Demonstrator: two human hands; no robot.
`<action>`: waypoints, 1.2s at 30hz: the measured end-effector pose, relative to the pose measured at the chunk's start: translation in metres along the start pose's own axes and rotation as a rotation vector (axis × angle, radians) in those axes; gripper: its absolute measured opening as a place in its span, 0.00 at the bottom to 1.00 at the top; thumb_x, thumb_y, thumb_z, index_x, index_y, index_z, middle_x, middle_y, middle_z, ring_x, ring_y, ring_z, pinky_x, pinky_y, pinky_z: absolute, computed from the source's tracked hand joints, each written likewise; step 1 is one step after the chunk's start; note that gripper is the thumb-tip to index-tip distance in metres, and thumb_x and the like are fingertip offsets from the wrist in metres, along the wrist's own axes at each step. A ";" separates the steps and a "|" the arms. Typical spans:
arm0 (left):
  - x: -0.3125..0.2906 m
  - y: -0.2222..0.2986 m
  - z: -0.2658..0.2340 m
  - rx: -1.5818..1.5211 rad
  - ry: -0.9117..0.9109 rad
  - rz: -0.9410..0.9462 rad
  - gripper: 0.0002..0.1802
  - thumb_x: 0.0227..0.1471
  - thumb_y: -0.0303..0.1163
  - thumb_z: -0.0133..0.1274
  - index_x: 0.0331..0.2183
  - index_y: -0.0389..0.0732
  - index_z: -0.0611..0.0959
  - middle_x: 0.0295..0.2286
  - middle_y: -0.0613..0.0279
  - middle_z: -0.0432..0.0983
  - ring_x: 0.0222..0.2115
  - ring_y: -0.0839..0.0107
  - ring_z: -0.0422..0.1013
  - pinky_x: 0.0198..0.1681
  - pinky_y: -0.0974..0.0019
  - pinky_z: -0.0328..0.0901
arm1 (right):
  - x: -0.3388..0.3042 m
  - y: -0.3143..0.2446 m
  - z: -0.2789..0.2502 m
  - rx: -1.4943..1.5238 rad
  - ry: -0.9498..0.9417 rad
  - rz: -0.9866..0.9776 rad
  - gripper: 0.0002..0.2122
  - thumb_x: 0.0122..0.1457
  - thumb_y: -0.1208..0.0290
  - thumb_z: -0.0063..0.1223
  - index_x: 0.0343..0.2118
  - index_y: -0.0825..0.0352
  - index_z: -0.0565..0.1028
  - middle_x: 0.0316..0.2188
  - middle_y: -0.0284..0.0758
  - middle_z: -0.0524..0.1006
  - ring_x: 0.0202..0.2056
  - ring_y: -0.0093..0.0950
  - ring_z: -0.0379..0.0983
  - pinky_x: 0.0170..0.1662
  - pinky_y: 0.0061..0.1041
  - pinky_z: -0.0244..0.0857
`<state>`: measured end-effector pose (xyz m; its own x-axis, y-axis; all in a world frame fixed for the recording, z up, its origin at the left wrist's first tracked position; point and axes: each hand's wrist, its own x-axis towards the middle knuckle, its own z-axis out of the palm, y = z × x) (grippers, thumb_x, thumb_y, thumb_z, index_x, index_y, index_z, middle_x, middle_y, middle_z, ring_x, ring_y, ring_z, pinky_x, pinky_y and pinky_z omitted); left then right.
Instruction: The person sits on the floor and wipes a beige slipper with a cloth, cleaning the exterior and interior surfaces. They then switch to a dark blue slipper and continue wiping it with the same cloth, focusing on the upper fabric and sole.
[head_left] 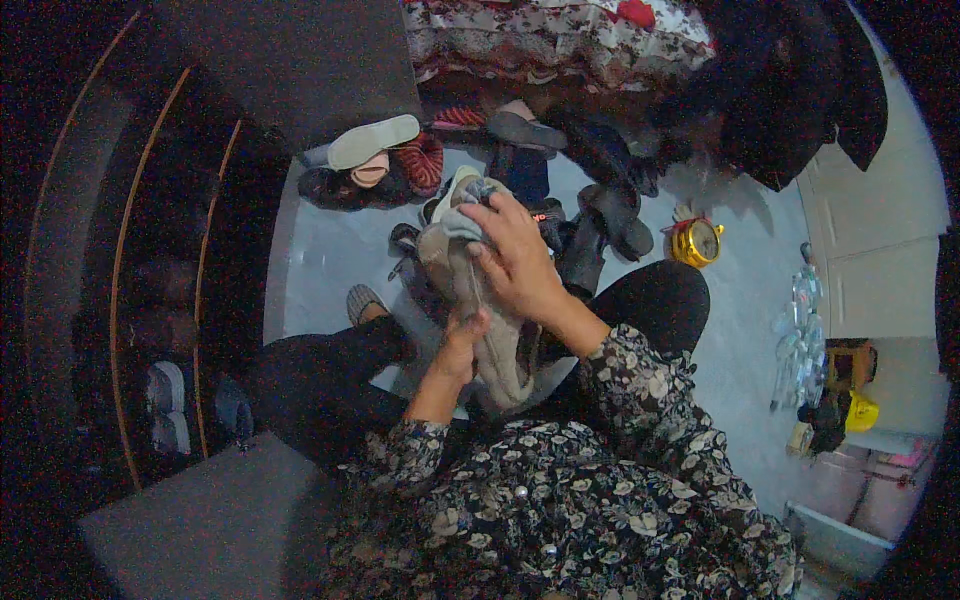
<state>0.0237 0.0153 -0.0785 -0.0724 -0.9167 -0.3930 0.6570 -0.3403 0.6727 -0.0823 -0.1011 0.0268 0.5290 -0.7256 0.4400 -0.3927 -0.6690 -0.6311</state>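
Shoe (496,352) in left hand (463,342), right hand (518,258); open floor (733,345) between knee (668,305), bottles (796,345).

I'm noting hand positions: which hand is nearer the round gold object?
Right. The right hand is over the upper part of the beige shoe, left of the round gold object; the left hand, gripping it lower down, is farther left.

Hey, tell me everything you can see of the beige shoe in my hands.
The beige shoe looks soft and fabric-like, with a seam-like line along its side. It is held aslant, one end toward you, the other pointing away. Your left hand grips its side; your right hand holds what looks like a grey-blue cloth against its far end.
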 end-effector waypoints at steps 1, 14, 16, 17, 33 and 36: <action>-0.002 0.005 0.006 0.012 -0.023 0.006 0.41 0.40 0.51 0.61 0.53 0.43 0.65 0.44 0.64 0.67 0.44 0.68 0.66 0.48 0.61 0.61 | 0.000 0.003 0.001 0.001 0.019 -0.024 0.21 0.49 0.76 0.52 0.50 0.62 0.67 0.50 0.47 0.63 0.53 0.47 0.57 0.55 0.38 0.52; -0.001 0.010 0.001 -0.236 -0.070 0.037 0.38 0.44 0.55 0.57 0.52 0.47 0.65 0.47 0.65 0.67 0.47 0.65 0.65 0.50 0.58 0.62 | -0.041 -0.013 0.011 0.082 -0.128 -0.014 0.20 0.46 0.79 0.52 0.46 0.62 0.70 0.47 0.49 0.63 0.49 0.48 0.61 0.51 0.36 0.57; -0.003 0.014 0.005 -0.220 -0.068 0.065 0.38 0.43 0.55 0.57 0.52 0.47 0.66 0.46 0.65 0.67 0.47 0.65 0.66 0.49 0.58 0.63 | -0.049 -0.017 0.006 0.090 -0.144 0.019 0.20 0.47 0.78 0.52 0.46 0.63 0.69 0.47 0.49 0.64 0.50 0.48 0.61 0.51 0.36 0.57; -0.004 0.015 0.007 -0.212 -0.066 0.080 0.37 0.43 0.55 0.57 0.51 0.47 0.66 0.46 0.64 0.68 0.47 0.65 0.66 0.49 0.58 0.63 | -0.053 -0.019 0.004 0.095 -0.152 0.035 0.19 0.48 0.78 0.52 0.46 0.63 0.69 0.47 0.49 0.64 0.50 0.48 0.61 0.51 0.36 0.57; -0.006 0.017 0.016 -0.173 -0.072 0.083 0.39 0.40 0.56 0.60 0.50 0.45 0.69 0.44 0.66 0.69 0.46 0.68 0.66 0.47 0.62 0.64 | -0.031 -0.011 0.015 0.069 0.020 -0.076 0.22 0.46 0.83 0.49 0.47 0.63 0.67 0.47 0.49 0.63 0.49 0.49 0.61 0.51 0.38 0.57; -0.004 0.015 0.010 -0.102 -0.068 0.052 0.39 0.40 0.57 0.59 0.50 0.45 0.69 0.44 0.66 0.70 0.45 0.67 0.67 0.47 0.60 0.64 | -0.018 -0.003 0.018 0.036 0.053 -0.108 0.23 0.45 0.84 0.48 0.47 0.63 0.67 0.47 0.48 0.64 0.48 0.50 0.60 0.51 0.38 0.57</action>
<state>0.0262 0.0119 -0.0609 -0.0848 -0.9459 -0.3132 0.7341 -0.2719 0.6222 -0.0770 -0.0835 0.0095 0.5262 -0.6575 0.5392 -0.3075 -0.7383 -0.6003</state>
